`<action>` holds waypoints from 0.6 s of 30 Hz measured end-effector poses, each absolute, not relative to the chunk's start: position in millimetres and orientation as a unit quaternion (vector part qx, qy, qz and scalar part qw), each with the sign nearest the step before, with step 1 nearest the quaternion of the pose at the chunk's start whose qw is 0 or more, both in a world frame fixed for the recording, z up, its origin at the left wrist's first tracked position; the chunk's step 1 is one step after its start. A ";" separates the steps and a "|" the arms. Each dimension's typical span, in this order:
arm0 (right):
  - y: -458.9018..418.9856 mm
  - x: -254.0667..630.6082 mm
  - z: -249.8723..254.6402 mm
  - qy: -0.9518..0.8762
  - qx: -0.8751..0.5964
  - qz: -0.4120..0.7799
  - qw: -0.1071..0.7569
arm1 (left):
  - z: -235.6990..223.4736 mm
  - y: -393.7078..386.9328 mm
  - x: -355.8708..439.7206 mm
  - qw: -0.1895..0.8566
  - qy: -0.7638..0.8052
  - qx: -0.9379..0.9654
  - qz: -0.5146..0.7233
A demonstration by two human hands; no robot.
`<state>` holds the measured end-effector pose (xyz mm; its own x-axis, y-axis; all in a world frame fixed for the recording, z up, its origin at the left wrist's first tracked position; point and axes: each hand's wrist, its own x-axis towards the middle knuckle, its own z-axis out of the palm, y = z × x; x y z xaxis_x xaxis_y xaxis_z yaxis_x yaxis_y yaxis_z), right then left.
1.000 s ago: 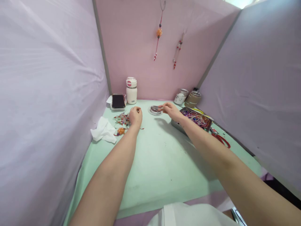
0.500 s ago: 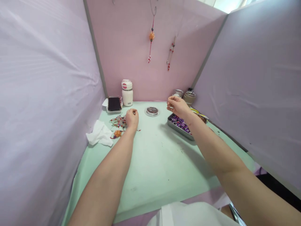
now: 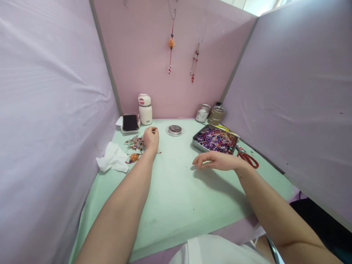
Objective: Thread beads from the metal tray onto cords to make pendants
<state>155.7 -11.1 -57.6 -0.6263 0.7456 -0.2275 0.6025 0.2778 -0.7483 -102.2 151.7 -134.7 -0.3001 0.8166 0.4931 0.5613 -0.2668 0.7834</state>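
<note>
Pale green worktop (image 3: 170, 190) against a pink backdrop (image 3: 143, 44), with beaded strings (image 3: 134, 142) by my left hand (image 3: 151, 138).
From afar, I see the left fingers curled together just beside the strings, perhaps steadying them; whether they pinch anything, I cannot tell. An orange bead cluster (image 3: 134, 157) lies left of them, nearer me, then white tissue (image 3: 112, 157). On my right hand (image 3: 216, 160), the fingers hang slightly apart, with nothing visible in them. Just beyond them sits the metal tray (image 3: 200, 147), its walls likely there to stop purple beads (image 3: 206, 141) rolling off. The round dish (image 3: 175, 134), ahead and between both sets of fingers, seems placed for either to reach.
</note>
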 end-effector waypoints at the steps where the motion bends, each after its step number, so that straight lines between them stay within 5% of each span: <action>1: -12.8 158.1 -56.5 -0.801 -0.428 0.410 0.090 | -133.3 152.1 -102.1 0.118 0.591 0.579 0.549; 10: -12.2 158.0 -70.1 -0.757 -0.475 0.420 0.161 | -116.8 146.0 -96.8 0.133 0.526 0.596 0.591; 18: -14.3 124.2 -80.3 -0.696 -0.464 0.481 0.263 | -117.0 137.3 -86.9 0.261 0.408 0.693 0.534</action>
